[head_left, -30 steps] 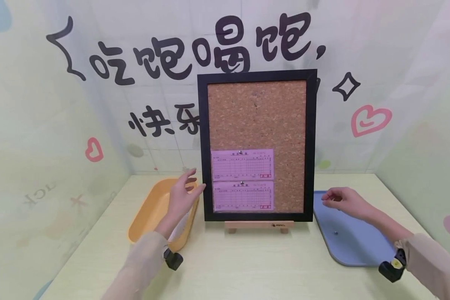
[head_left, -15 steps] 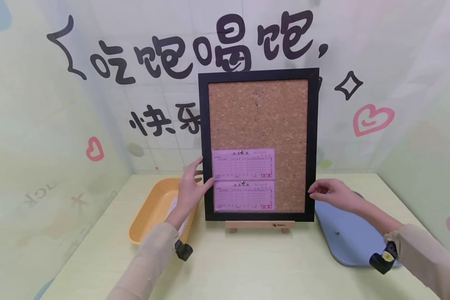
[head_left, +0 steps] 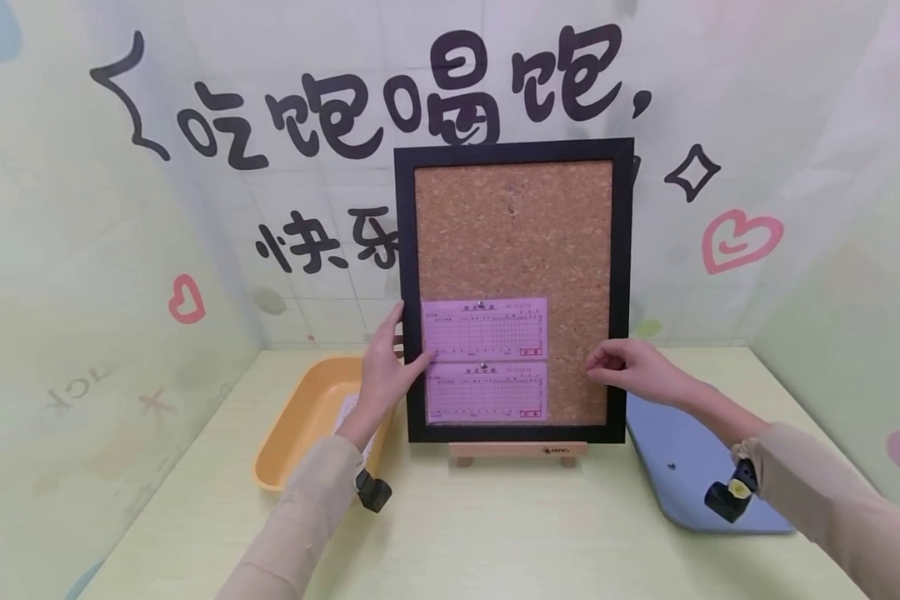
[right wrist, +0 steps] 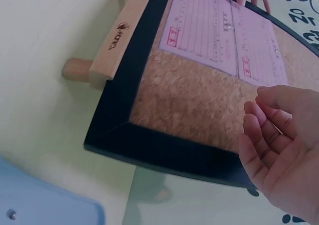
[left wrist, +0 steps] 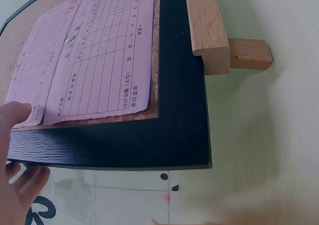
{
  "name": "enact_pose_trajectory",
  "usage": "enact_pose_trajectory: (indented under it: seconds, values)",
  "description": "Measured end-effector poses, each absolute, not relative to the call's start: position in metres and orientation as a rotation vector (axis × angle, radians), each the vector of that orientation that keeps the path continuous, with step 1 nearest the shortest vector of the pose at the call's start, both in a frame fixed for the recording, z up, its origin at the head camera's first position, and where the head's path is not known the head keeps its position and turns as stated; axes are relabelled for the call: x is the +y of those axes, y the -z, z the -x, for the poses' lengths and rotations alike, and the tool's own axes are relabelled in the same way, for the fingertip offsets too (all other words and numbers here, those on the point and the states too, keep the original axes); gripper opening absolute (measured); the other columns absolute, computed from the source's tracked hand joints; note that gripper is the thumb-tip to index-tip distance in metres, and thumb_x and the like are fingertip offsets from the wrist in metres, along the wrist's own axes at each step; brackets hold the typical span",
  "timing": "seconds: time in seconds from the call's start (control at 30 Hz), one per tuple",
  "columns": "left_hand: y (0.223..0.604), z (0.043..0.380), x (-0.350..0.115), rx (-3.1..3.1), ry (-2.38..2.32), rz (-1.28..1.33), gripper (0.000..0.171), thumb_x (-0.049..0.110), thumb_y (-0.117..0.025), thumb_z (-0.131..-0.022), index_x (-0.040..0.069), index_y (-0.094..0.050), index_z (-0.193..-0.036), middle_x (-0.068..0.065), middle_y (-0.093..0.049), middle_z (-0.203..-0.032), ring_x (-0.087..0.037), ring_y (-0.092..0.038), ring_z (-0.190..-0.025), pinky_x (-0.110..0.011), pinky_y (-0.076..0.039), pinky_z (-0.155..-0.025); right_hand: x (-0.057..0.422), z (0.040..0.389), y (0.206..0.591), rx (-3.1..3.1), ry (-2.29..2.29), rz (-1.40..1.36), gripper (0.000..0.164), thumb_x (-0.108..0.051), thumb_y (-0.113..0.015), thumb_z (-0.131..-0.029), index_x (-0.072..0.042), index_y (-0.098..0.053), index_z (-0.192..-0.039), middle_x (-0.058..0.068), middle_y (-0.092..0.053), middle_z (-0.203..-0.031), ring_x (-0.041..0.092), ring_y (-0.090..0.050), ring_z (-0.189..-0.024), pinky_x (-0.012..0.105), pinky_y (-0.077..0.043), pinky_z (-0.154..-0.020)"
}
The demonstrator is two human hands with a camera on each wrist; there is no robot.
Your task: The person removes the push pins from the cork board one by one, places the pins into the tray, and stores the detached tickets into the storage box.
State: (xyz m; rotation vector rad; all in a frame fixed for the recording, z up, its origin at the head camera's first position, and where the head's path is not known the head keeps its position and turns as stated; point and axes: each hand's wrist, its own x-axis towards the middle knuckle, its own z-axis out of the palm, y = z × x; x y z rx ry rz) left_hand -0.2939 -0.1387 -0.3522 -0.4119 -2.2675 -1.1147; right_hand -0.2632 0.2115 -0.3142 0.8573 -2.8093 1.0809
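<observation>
The left hand [head_left: 386, 375] is gripping the board [head_left: 513, 225] by its left edge, thumb in front and fingers behind, maybe so it won't wobble. A wood stand [head_left: 517, 449] on the table [head_left: 495, 533] is holding the board up. A pin [head_left: 481, 305] near each top is holding up two pink slips [head_left: 487, 333]. The right hand [head_left: 637, 367] is hovering near bare cork [head_left: 579, 333], fingertips close; I can't tell if it's pinching something tiny.

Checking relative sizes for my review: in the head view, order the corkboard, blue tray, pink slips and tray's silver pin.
Corkboard
Blue tray
Upper pink slip and lower pink slip: look alike, not ranked
Silver pin
</observation>
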Motion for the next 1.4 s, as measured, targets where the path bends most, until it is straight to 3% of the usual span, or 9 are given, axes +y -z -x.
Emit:
enact_pose_trajectory:
  seconds: [0.2,0.73,1.2,1.4]
  values:
    - [0.353,0.295,-0.135,-2.293,1.095,0.372,0.087,0.014,-0.076,-0.072,0.010,-0.025,-0.143,-0.013,-0.038,-0.138,-0.030,-0.056,-0.096,-0.039,-0.049,-0.083,0.195,0.272,0.305,-2.793,-1.091,-0.880,0.011,-0.008,-0.061,-0.085,0.000,-0.065,-0.092,0.005,-0.062,-0.078,0.015,-0.049,-0.067,0.022,-0.045,-0.057]
    - [0.354,0.295,-0.131,-2.286,1.117,0.365,0.087,0.012,-0.074,-0.074,0.012,-0.022,-0.144,-0.012,-0.040,-0.137,-0.029,-0.052,-0.099,-0.040,-0.048,-0.083,0.148,0.290,0.284,-2.741,-1.171,-0.886,0.012,-0.008,-0.059,-0.086,-0.001,-0.064,-0.095,0.007,-0.062,-0.081,0.017,-0.050,-0.069,0.024,-0.043,-0.057]
    - [0.354,0.295,-0.132,-2.283,1.126,0.378,0.087,0.012,-0.074,-0.074,0.012,-0.023,-0.144,-0.012,-0.040,-0.137,-0.028,-0.053,-0.098,-0.038,-0.048,-0.082,0.105,0.304,0.274,-2.648,-1.030,-0.835,0.011,-0.007,-0.062,-0.084,-0.001,-0.065,-0.093,0.008,-0.064,-0.084,0.017,-0.058,-0.076,0.029,-0.049,-0.069]
    - [0.354,0.295,-0.132,-2.285,1.119,0.380,0.087,0.013,-0.074,-0.074,0.012,-0.023,-0.143,-0.012,-0.041,-0.135,-0.028,-0.053,-0.097,-0.038,-0.049,-0.082,0.091,0.310,0.273,-2.623,-0.967,-0.751,0.012,-0.010,-0.063,-0.083,-0.003,-0.066,-0.092,0.007,-0.066,-0.082,0.016,-0.059,-0.073,0.029,-0.050,-0.068]
